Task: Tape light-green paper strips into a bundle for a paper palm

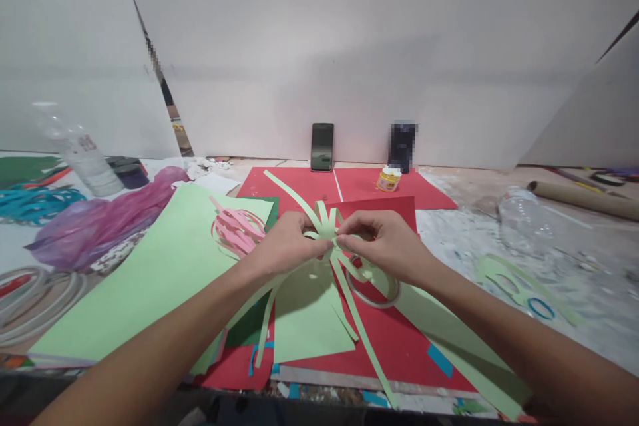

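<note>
In the middle of the head view, a light green paper-strip flower point(327, 229) has looped petals at its centre and long loose strips trailing out. My left hand point(287, 243) grips it from the left with thumb and fingers closed. From the right, my right hand point(382, 239) pinches the paper close to the centre. Below the hands lie a light green paper piece point(309, 329) and red sheets point(394, 346). A tape roll point(377, 303) sits partly under the strips beside my right hand. Near my left hand rests a bundle of pink paper strips point(238, 229).
A yellow glue jar point(388, 180) and a phone point(322, 148) stand at the back, before a white board point(299, 46). At left are a pink plastic bag point(114, 219), a bottle point(84, 160) and blue strips point(40, 203). A clear bottle point(524, 219) and cardboard tube point(579, 200) lie right.
</note>
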Action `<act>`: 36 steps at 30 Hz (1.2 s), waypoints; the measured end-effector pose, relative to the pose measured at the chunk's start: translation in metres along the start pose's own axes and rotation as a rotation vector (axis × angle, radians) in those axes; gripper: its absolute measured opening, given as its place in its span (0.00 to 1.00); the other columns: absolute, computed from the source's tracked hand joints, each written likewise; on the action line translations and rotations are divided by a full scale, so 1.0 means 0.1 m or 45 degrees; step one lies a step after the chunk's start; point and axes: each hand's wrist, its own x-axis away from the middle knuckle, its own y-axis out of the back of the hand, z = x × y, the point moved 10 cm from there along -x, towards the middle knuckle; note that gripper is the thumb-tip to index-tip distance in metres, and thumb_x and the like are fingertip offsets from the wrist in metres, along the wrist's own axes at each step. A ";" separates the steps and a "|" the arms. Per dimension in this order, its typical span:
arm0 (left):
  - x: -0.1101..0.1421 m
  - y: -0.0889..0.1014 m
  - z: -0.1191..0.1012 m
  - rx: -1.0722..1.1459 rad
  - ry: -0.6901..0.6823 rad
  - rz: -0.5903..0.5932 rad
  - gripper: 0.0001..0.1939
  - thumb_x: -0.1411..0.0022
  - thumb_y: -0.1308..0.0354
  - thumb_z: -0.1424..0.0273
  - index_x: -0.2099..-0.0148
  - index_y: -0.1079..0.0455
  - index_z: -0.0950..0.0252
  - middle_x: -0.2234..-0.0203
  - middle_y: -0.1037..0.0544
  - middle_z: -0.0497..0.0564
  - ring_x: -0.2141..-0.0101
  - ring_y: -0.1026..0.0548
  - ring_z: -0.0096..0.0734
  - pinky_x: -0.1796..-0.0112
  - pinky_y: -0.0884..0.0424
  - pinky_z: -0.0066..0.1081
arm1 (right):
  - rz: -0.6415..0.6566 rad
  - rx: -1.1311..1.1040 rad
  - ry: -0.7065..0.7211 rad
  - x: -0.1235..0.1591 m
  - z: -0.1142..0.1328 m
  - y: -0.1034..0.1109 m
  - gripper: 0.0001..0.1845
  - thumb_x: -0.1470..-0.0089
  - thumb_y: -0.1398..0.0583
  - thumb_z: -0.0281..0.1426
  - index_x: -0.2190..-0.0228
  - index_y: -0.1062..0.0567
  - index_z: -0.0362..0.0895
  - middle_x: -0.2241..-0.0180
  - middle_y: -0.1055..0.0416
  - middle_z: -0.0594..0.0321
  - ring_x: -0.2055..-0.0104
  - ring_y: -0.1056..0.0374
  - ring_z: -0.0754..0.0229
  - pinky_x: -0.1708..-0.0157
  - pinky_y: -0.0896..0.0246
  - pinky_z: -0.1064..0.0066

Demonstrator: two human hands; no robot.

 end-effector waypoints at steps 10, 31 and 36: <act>0.02 -0.02 0.05 -0.008 0.062 0.014 0.10 0.48 0.46 0.66 0.70 0.26 0.66 0.75 0.24 0.50 0.75 0.30 0.30 0.74 0.37 0.27 | -0.091 0.065 0.050 0.01 0.05 0.05 0.04 0.52 0.39 0.30 0.74 0.23 0.44 0.73 0.24 0.62 0.73 0.32 0.62 0.74 0.40 0.72; 0.04 -0.11 -0.22 0.076 -0.189 0.076 0.09 0.48 0.44 0.74 0.62 0.30 0.65 0.68 0.23 0.49 0.66 0.26 0.31 0.67 0.32 0.27 | 0.252 -0.012 0.028 -0.02 -0.01 -0.10 0.09 0.51 0.38 0.36 0.74 0.24 0.43 0.73 0.26 0.62 0.71 0.31 0.61 0.71 0.38 0.72; 0.03 -0.12 -0.23 -0.004 -0.188 0.100 0.06 0.46 0.44 0.72 0.64 0.32 0.65 0.71 0.25 0.48 0.69 0.27 0.29 0.70 0.34 0.26 | 0.207 0.017 0.037 -0.02 -0.05 -0.09 0.10 0.48 0.41 0.36 0.73 0.24 0.44 0.72 0.26 0.63 0.69 0.31 0.61 0.70 0.40 0.71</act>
